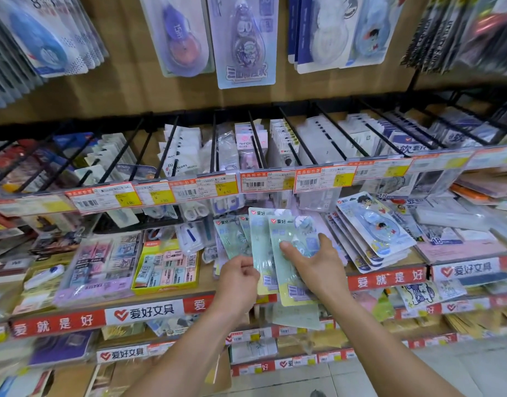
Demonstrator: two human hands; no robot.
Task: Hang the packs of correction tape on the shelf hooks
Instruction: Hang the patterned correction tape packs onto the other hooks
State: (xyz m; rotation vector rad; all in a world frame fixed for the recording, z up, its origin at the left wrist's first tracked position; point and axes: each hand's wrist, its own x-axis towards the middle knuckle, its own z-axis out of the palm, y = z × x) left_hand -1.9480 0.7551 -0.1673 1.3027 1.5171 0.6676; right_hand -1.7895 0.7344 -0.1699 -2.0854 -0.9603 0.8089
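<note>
Both my hands hold a fanned bunch of pale green correction tape packs [263, 245] in front of the middle shelf. My left hand [239, 277] pinches the lower left edge of the bunch. My right hand [315, 262] lies on the front pack [286, 233], thumb across its blister. A row of black shelf hooks [256, 138] juts out above, behind the price tags; some carry hanging packs. More correction tape packs [242, 38] hang on the top row.
A pile of blue correction tape packs [372, 224] lies on the shelf to the right of my hands. A yellow box of erasers [166, 267] and a purple eraser box [100, 267] stand to the left. A price tag rail [255, 181] fronts the hooks.
</note>
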